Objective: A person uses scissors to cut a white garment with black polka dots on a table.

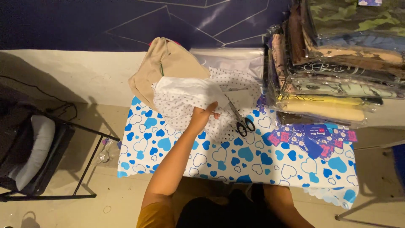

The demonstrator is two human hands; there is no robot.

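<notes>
1. Your left hand [202, 115] grips the white polka-dot cloth [185, 99] at the frame's centre, on the heart-patterned counter [270, 162].
2. Your right hand is out of view, so I cannot tell its state.
3. Scissors [241, 120] lie just right of the cloth; bagged clothes [337, 76] are stacked at the upper right.

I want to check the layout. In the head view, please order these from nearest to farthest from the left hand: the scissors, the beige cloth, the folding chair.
Measured from the left hand:
1. Scissors, just to its right on the table.
2. Beige cloth, behind it, at the table's far left.
3. Folding chair, on the floor far to the left.
</notes>
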